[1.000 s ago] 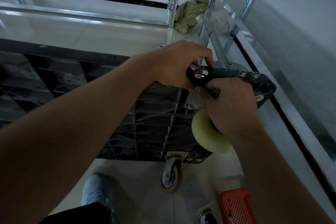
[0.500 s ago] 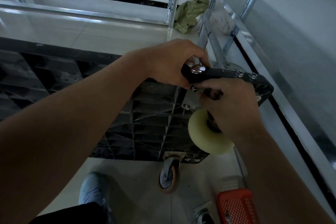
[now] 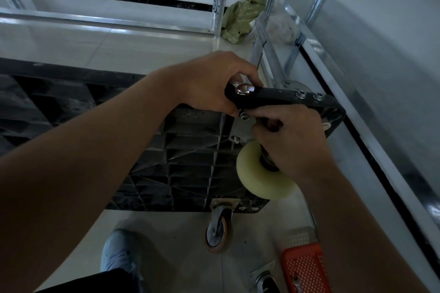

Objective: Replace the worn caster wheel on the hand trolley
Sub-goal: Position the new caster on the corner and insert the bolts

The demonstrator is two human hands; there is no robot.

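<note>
Black ribbed plastic trolley deck (image 3: 190, 157) tipped on edge, underside facing camera. Left hand (image 3: 214, 83) curled over top rim, gripping metal wrench (image 3: 241, 88) at shiny bolt head; wrench mostly hidden, likely spanner. Right hand (image 3: 292, 140) just below rim, fingers clenched round caster bracket, exact hold hidden. Pale cream caster wheel (image 3: 259, 173) directly under right hand, touching its palm. Worn orange-rimmed caster wheel (image 3: 217, 228) at deck's lower edge, well apart from both hands. Red perforated plastic basket (image 3: 304, 269) on floor.

No text, label or number is readable anywhere (too dim and blurred).
</note>
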